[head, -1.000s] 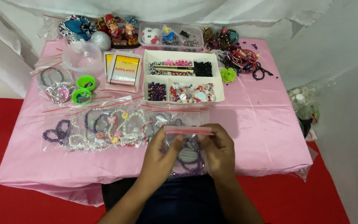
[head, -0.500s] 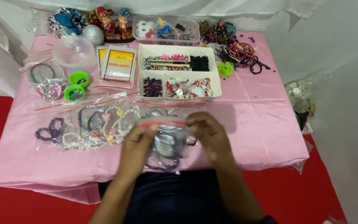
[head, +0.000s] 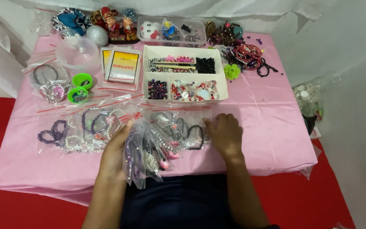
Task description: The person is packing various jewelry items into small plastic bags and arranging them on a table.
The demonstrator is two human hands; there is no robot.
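A moment ago both hands pinched one clear bag at its red strip; now they have parted, so that bag looks sealed. Left to right: bagged bracelets (head: 68,133) lie flat on the pink tabletop (head: 267,127), glossy beads under crinkled film. The left hand (head: 116,146) has its grip closed on the bag (head: 147,154), tilted at the near edge. The right hand (head: 225,133) rests flat, fingers loose, on another bag (head: 187,129), below the white bead tray (head: 185,74).
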